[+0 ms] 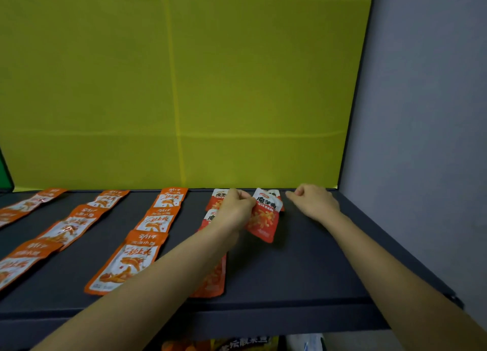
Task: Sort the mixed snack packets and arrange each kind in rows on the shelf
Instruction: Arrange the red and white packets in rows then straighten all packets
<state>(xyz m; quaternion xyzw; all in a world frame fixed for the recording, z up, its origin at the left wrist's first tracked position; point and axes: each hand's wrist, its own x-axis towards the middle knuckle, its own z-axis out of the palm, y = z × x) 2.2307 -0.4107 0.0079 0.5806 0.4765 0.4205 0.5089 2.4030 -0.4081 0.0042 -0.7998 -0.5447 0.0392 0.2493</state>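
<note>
I read the left hand (234,209) as the working grip: its fingers are curled and pinch the upper left edge of a red packet (263,219), which hangs to the right of that grip, between the two hands. The packet's long axis runs from the back of the shelf (303,266) toward the front, with the printed top toward the back and the bottom seam swung slightly right. It looks tilted up off the shelf rather than lying flat (I can't be sure how much of it touches).

The right hand (315,202) rests knuckles-up near the back edge, just right of the packet. Its fingers are curled under and I see nothing in them. Behind the held packet, a sliver of a second red packet (280,204) shows against the back, so a new column seems to have begun there.

Immediately left, partly under the left wrist and forearm, runs the first red column (216,196), down to its front packet (214,279). The orange packets (126,261) lie in their own columns further left.

My judgement is that the packet belongs just in front of that back sliver, axis front to back. The left grip already has it, though the right hand is nearer the bare space.
</note>
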